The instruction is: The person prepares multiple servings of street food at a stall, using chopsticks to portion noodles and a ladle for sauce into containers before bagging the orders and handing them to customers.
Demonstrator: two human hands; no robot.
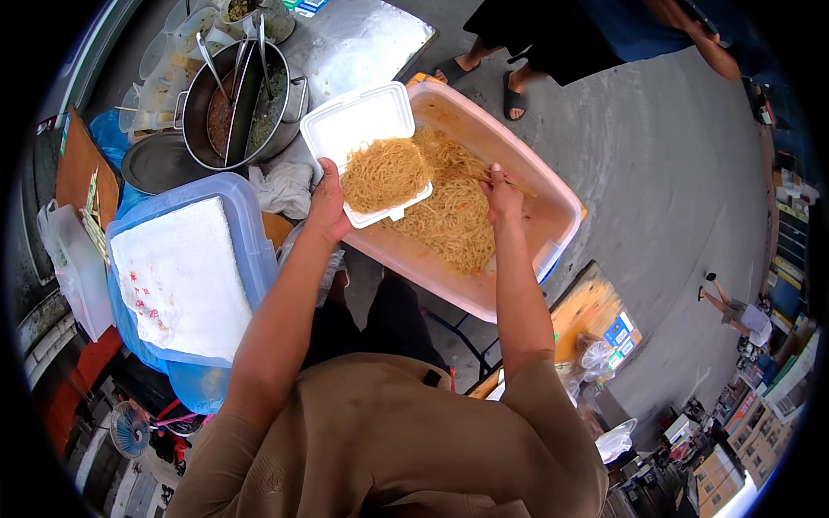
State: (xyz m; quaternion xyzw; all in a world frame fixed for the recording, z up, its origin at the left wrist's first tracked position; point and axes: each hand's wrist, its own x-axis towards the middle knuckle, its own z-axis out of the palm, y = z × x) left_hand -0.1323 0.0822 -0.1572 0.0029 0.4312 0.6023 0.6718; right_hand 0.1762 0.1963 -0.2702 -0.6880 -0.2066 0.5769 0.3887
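My left hand (330, 206) grips the near left edge of a white foam takeaway box (363, 116), whose lid stands open. Thin fried noodles (386, 175) fill its lower half. The box is held over the left part of a large pink plastic tub (550, 188). More noodles (453, 226) lie heaped in that tub. My right hand (504, 197) is closed on wooden chopsticks (521, 186), their tips at the heap just right of the box.
A divided steel pot (295, 103) with ladles stands at upper left, by a black round lid (155, 165). A blue-lidded tub (249, 207) bears a white towel (181, 278). A person in sandals (511, 97) stands beyond the pink tub. A wooden board (586, 298) lies at right.
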